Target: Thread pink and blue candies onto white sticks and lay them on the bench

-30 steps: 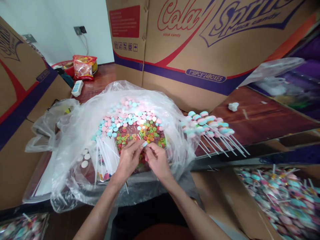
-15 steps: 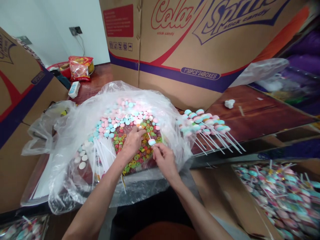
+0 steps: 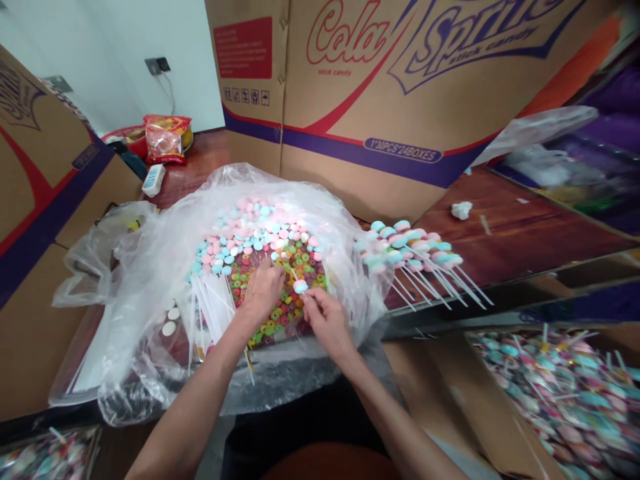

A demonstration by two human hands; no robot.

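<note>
A clear plastic bag [image 3: 150,267] lies open on the table, full of pink and blue candy discs [image 3: 250,233], small coloured candy rings [image 3: 290,293] and white sticks [image 3: 210,307]. My left hand [image 3: 263,290] reaches into the rings, its fingers curled down among them; what they hold, if anything, is hidden. My right hand [image 3: 325,320] pinches a white stick with a pale candy disc [image 3: 301,287] on its tip, just above the rings. To the right of the bag lies a row of finished candy sticks [image 3: 415,257].
Large Cola and Sprite stick-candy cartons [image 3: 400,87] wall in the back and left. A box of wrapped candies [image 3: 560,393] sits at lower right. A crumpled white scrap [image 3: 461,211] lies on the brown table. A red snack bag [image 3: 167,137] and a white remote [image 3: 153,179] lie far left.
My hands have parted. The left moved forward into the coloured rings; the right now holds the stick with a candy disc on its tip by itself.
</note>
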